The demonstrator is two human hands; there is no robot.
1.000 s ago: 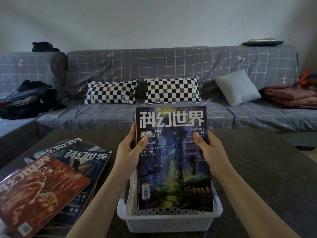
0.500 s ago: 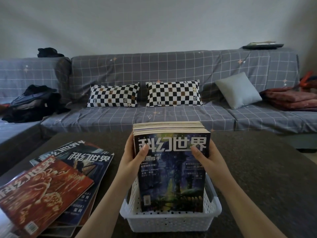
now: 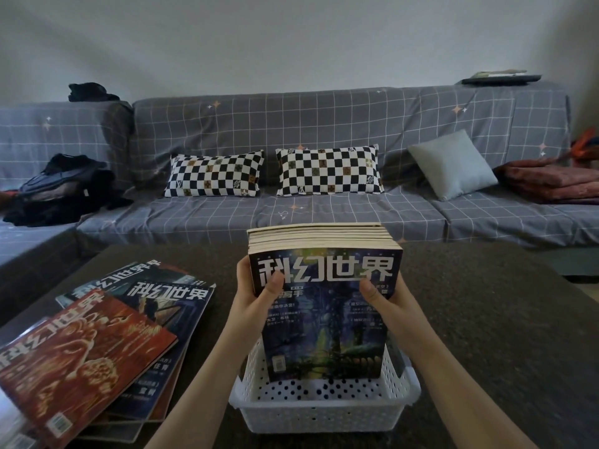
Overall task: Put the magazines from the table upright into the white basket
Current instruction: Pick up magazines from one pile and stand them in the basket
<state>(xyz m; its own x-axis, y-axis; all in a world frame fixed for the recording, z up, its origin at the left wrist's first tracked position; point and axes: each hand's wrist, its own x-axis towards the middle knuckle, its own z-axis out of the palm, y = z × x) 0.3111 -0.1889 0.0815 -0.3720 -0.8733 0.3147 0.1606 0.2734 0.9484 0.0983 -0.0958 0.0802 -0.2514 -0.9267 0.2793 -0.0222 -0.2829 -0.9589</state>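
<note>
A white perforated basket (image 3: 324, 408) stands on the dark table (image 3: 486, 319) right in front of me. Several magazines stand upright in it as one block; the front one (image 3: 324, 319) has a dark blue cover with large white characters. My left hand (image 3: 256, 299) grips the block's left edge, thumb on the front cover. My right hand (image 3: 385, 299) grips the right edge the same way. A fanned pile of loose magazines (image 3: 107, 345) lies flat on the table at the left, a red-covered one on top.
Behind the table runs a grey checked sofa (image 3: 324, 218) with two chequered pillows, a grey cushion (image 3: 452, 165), dark clothes (image 3: 61, 189) at the left and a folded red blanket (image 3: 547, 181) at the right.
The blue magazine went down into the basket in front of the upright block. Both hands followed it down and now clasp the block at its sides.
</note>
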